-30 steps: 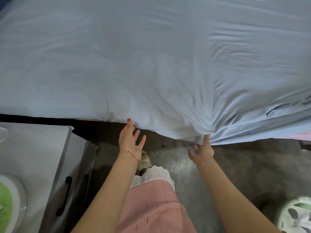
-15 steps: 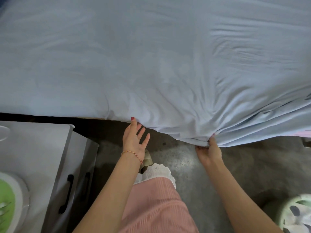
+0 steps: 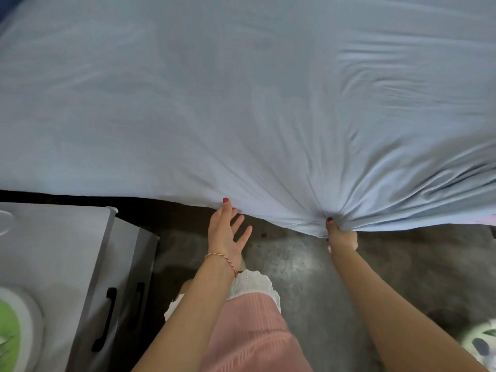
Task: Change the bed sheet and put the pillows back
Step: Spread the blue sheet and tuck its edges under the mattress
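Her right hand (image 3: pixel 341 236) clenches a bunched fistful of the pale blue sheet (image 3: pixel 241 103) at the bed's near edge, creases fanning outward. Her left hand (image 3: pixel 225 234), fingers spread, touches the hem nearby, beside the grey nightstand (image 3: pixel 53 251).

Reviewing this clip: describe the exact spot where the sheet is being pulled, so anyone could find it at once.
Start from the pale blue bed sheet filling the upper frame and follow its near edge rightward, past the open left hand touching the hem. The spot is the bunched cloth in the right hand. It alone has creases fanning out from it; the sheet elsewhere lies smoother.
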